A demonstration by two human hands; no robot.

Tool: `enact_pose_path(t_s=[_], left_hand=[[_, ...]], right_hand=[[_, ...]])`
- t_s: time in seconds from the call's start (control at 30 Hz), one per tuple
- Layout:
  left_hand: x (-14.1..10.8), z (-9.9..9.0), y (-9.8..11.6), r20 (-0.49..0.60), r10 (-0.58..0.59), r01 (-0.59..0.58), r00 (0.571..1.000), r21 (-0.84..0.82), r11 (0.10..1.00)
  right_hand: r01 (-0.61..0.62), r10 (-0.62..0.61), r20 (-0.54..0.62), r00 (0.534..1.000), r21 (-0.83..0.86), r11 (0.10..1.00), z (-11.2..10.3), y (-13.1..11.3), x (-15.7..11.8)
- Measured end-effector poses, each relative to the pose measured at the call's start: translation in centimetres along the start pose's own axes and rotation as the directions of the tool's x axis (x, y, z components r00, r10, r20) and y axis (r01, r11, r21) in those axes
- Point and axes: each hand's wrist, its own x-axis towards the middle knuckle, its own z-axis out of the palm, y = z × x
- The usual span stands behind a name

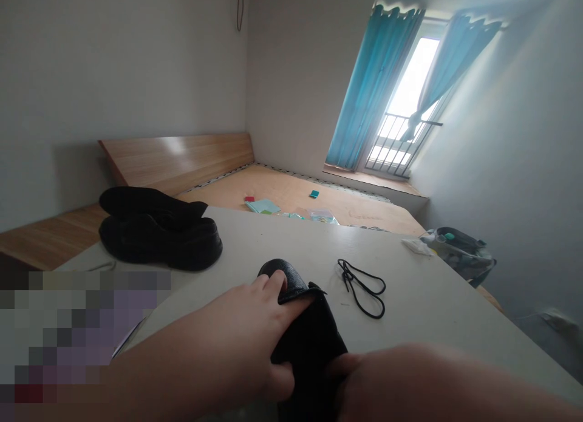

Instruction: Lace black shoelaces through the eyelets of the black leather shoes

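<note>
A black leather shoe (pixel 298 271) lies on the white table in front of me, its toe pointing away. My left hand (pixel 266 313) grips it, with fingers over the front and partly tucked under the edge of the upper, thumb at the side. Closed at the right side of the shoe's rear part is my right hand (pixel 364 376), slightly blurred. The shoe's dark inside and heel end are hard to make out. To the right of the shoe a black shoelace (pixel 364 288) rests in loops.
Another black shoe (pixel 168 243) stands at the table's left, a black insole (pixel 146 202) on top. The white table (pixel 437 300) reaches toward a bed board (pixel 291 188) with small packets. A bag (pixel 469 252) sits beyond the right edge. Blurred blocks cover the lower left.
</note>
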Motion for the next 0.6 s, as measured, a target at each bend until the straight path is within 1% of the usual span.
enact_pose_path(t_s=[0.03, 0.1, 0.17, 0.2, 0.27, 0.37, 0.43, 0.5, 0.57, 0.6], left_hand=[[0.0, 0.0, 0.0, 0.001, 0.001, -0.001, 1.000, 0.004, 1.000], [0.0, 0.0, 0.0, 0.002, 0.003, -0.003, 1.000, 0.012, 1.000], [0.1, -0.2, 0.1, 0.009, 0.002, -0.003, 1.000, 0.019, 1.000], [0.2, -0.4, 0.2, 0.016, 0.000, -0.001, 1.000, 0.021, 1.000], [0.3, -0.6, 0.3, 0.037, -0.008, 0.007, 0.999, 0.023, 1.000], [0.4, -0.9, 0.3, 0.054, -0.019, 0.017, 0.998, 0.030, 0.999], [0.4, -0.9, 0.2, 0.049, -0.016, 0.015, 0.999, 0.037, 0.999], [0.4, -0.9, 0.2, 0.044, -0.013, 0.011, 0.999, 0.046, 0.999], [0.4, -1.0, 0.4, 0.041, -0.006, 0.004, 0.999, 0.056, 0.998], [0.4, -1.1, 0.6, 0.043, -0.003, 0.000, 0.999, 0.069, 0.998]], right_hand=[[-0.043, 0.043, -0.025, 0.999, 0.005, 0.999, 1.0, 0.1, 0.2], [-0.154, 0.160, -0.100, 0.982, 0.069, 0.986, 3.0, 0.5, 0.6], [-0.247, 0.272, -0.184, 0.945, 0.143, 0.958, 4.3, 0.9, 1.1], [-0.269, 0.301, -0.212, 0.930, 0.167, 0.948, 4.7, 1.0, 1.4], [-0.276, 0.307, -0.218, 0.926, 0.163, 0.947, 4.9, 0.9, 2.4], [-0.237, 0.252, -0.175, 0.952, 0.103, 0.966, 4.6, 0.6, 3.5], [-0.175, 0.182, -0.172, 0.968, 0.057, 0.983, 4.5, 0.7, 3.6], [-0.049, 0.043, -0.170, 0.985, -0.028, 0.998, 4.6, 1.1, 3.2], [0.089, -0.114, -0.154, 0.981, -0.158, 0.983, 4.7, 1.5, 2.7], [0.132, -0.167, -0.145, 0.975, -0.226, 0.965, 4.9, 1.7, 2.6]])
